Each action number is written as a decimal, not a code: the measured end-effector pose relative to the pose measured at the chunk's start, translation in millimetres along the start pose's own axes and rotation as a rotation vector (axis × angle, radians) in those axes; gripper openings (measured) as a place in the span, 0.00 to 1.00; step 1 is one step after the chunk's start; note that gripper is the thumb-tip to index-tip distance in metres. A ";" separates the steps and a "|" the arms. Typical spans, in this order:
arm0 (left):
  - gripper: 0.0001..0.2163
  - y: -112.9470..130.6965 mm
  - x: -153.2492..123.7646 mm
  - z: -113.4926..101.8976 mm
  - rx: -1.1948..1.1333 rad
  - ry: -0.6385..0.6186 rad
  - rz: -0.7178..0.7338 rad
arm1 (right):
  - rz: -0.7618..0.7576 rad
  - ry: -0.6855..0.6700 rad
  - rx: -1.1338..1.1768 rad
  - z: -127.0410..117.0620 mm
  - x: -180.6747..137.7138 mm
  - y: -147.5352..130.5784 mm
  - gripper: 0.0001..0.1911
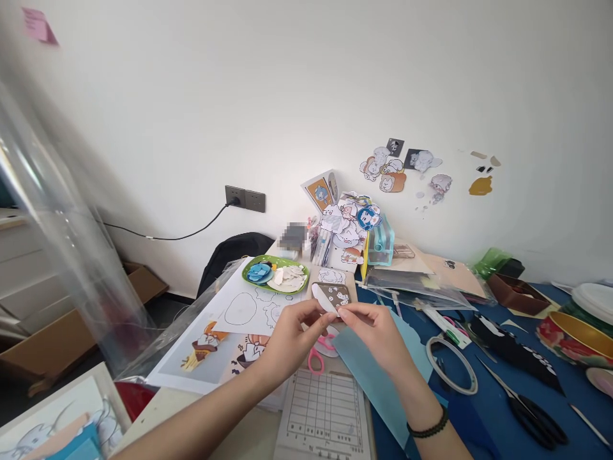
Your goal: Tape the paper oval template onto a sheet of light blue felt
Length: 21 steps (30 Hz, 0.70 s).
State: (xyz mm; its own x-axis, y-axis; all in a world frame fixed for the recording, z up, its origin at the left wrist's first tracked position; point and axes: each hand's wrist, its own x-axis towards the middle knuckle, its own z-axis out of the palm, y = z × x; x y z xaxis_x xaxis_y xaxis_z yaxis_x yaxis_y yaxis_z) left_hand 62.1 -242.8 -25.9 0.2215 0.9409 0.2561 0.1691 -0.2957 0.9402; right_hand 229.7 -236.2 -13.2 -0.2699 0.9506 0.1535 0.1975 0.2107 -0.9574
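Green plate; black scissors.

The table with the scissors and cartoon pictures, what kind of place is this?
Probably a craft corner at home. Cartoon cut-outs are stuck on the wall, scissors lie on the table, and the left hand and right hand pinch a white paper shape.

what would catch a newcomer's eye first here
The left hand and right hand pinch a small white cutout at the centre, above a cluttered blue table. Behind them sits a green plate of cut pieces, and cartoon stickers dot the white wall at upper right.
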 end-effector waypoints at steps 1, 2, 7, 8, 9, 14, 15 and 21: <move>0.14 0.1 0.0 -0.2 0.035 0.011 0.007 | -0.001 -0.020 0.021 -0.9 0.2 -0.2 0.13; 0.14 0.2 0.0 -0.3 0.067 0.018 0.014 | -0.004 -0.033 0.035 -1.4 0.4 -0.3 0.13; 0.12 1.6 -0.3 -0.7 0.108 -0.009 0.067 | -0.002 -0.054 0.058 -2.1 1.5 0.6 0.14; 0.12 1.9 -0.3 -0.6 0.116 -0.012 0.073 | 0.002 -0.056 0.058 -2.2 1.7 0.8 0.14; 0.12 2.1 -0.4 -0.5 0.125 -0.014 0.075 | 0.005 -0.059 0.059 -2.3 1.8 1.1 0.14; 0.12 0.7 -0.4 -0.4 0.181 -0.001 0.086 | 0.001 -0.082 0.077 -2.9 2.0 1.1 0.14; 0.12 0.1 -0.4 -0.5 0.192 0.003 0.092 | -0.002 -0.086 0.082 -3.1 1.9 0.9 0.14; 0.12 -1.0 -1.5 -0.7 0.208 -0.001 0.107 | 0.016 -0.095 0.119 -5.1 1.8 -0.1 0.13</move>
State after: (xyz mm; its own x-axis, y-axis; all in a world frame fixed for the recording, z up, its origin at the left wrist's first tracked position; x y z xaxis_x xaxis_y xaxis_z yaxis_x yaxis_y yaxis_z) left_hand 60.9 -243.8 -27.0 0.2498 0.9022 0.3516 0.3384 -0.4216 0.8413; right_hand 233.9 -233.4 -11.5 -0.3568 0.9265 0.1193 0.0910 0.1616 -0.9826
